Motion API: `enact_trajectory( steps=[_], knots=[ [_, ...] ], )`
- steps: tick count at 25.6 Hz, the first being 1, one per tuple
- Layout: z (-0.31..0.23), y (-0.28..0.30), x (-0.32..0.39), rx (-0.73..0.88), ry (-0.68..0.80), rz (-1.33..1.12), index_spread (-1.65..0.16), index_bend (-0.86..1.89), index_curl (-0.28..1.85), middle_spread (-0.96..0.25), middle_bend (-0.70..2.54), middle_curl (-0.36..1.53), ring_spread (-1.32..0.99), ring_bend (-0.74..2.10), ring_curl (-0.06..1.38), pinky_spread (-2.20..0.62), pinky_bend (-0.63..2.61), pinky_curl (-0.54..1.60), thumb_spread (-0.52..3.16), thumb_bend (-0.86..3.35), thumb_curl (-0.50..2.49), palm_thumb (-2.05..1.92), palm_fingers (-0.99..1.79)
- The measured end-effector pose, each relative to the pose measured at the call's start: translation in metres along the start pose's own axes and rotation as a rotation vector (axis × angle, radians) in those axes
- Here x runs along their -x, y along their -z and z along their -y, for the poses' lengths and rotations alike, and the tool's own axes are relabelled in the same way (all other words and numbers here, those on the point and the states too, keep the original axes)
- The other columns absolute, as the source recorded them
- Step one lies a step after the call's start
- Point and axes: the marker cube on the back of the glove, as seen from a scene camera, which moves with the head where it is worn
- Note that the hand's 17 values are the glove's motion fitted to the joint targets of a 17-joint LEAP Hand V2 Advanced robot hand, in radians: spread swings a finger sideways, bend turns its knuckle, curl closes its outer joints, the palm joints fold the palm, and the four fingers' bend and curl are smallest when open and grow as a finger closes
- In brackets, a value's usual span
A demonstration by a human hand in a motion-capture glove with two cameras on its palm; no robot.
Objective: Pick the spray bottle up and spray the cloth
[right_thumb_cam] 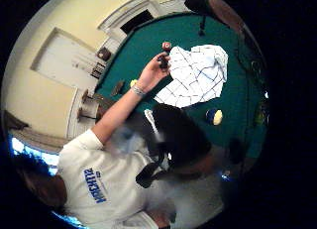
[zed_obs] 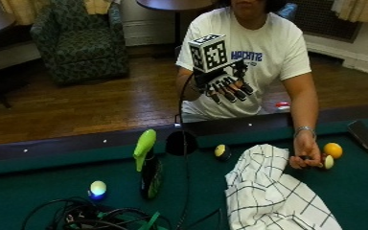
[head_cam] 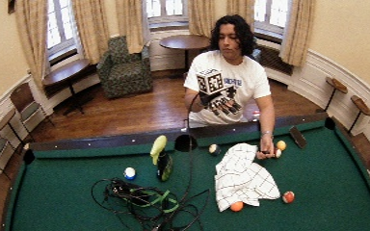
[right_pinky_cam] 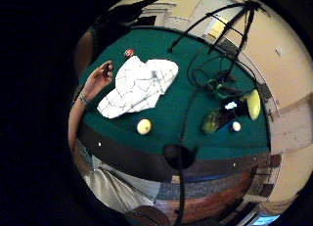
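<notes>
One green-felt pool table (zed_obs: 37, 191) in curtained room; gloved right hand (zed_obs: 225, 86) raised, fingers relaxed, grasping nothing.

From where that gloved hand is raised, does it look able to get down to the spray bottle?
Probably yes. The gloved right hand hangs open above the rail, and the spray bottle stands upright on bare felt, with nothing between them. The cables lie beyond it.

Games room or lounge in an older building: green-felt pool table (head_cam: 339, 187) with billiard balls (head_cam: 288, 197), wood floor (head_cam: 127, 113), patterned armchair (head_cam: 125, 67), round side table (head_cam: 185, 42), tall curtained windows (head_cam: 165, 9), panelled cream walls.
</notes>
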Motion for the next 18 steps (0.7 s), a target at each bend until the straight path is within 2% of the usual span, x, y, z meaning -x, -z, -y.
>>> enact_trajectory(
  steps=[18],
  knots=[
    [-0.044,0.040,-0.136,-0.111,-0.282,-0.068,-0.45,0.17,0.32,-0.13,0.19,0.27,-0.14,0.21,0.25,0.21,0.30,0.30,1.20,-0.01,0.26,0.42,0.45]
  ],
)
